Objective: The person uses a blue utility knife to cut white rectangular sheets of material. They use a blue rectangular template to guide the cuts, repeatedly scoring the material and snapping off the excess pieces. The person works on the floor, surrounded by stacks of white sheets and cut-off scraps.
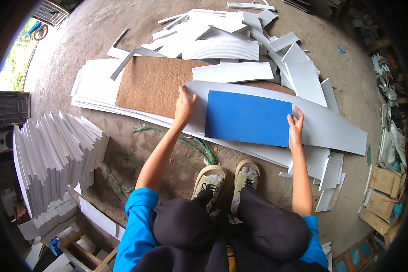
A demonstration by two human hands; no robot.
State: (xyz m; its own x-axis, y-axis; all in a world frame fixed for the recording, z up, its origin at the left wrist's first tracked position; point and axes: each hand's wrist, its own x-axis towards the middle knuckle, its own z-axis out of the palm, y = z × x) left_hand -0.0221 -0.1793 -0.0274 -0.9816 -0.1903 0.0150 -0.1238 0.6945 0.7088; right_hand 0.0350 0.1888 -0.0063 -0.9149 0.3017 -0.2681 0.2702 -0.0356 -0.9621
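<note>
A blue rectangular panel point(248, 117) lies over a long pale grey-white board point(333, 129) that reaches well past it to the right. My left hand point(184, 105) grips the board's left end, with the thumb on top and the other fingers partly hidden. At the blue panel's right edge, my right hand point(295, 129) is closed on it, thumb and fingers at the rim. Beneath and to the left is a brown wooden board point(152, 84), resting on a stack of large white sheets point(95, 86).
Beyond my hands is a heap of white offcuts point(220, 34). Several white strips stand packed in a bundle point(61, 154) at the left. Green string point(192, 145) lies near my shoes point(209, 179). Cardboard boxes point(380, 204) line the right side.
</note>
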